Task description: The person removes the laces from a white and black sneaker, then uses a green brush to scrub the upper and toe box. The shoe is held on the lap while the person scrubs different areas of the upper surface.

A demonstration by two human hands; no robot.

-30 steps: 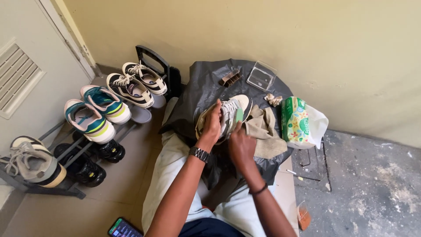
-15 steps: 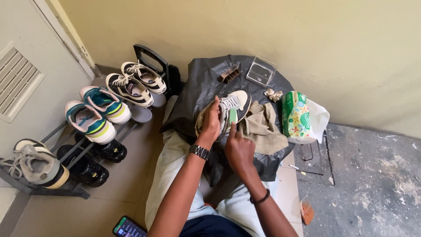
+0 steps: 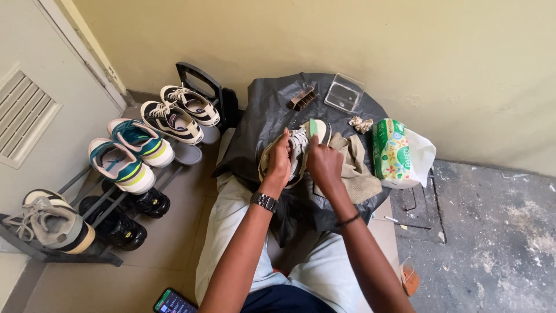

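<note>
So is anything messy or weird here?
A little. A crumpled scrap lies loose on the black plastic sheet, near the brush. A phone sits on the floor by the person's leg. Otherwise the left hand and right hand hold the shoe normally.

Green tissue pkg (image 3: 392, 152) on table's rt edge; lit phone screen (image 3: 172, 302) (bottom-left floor).

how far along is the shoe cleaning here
Set up looks done: a dark sheet covers the table, with a brush, a clear box and a pack of wipes laid out. In hand: the left hand holds a sneaker while the right hand works at it beside a rag. Possibly left: the shoes on the rack; whether they are clean I cannot tell.
</note>
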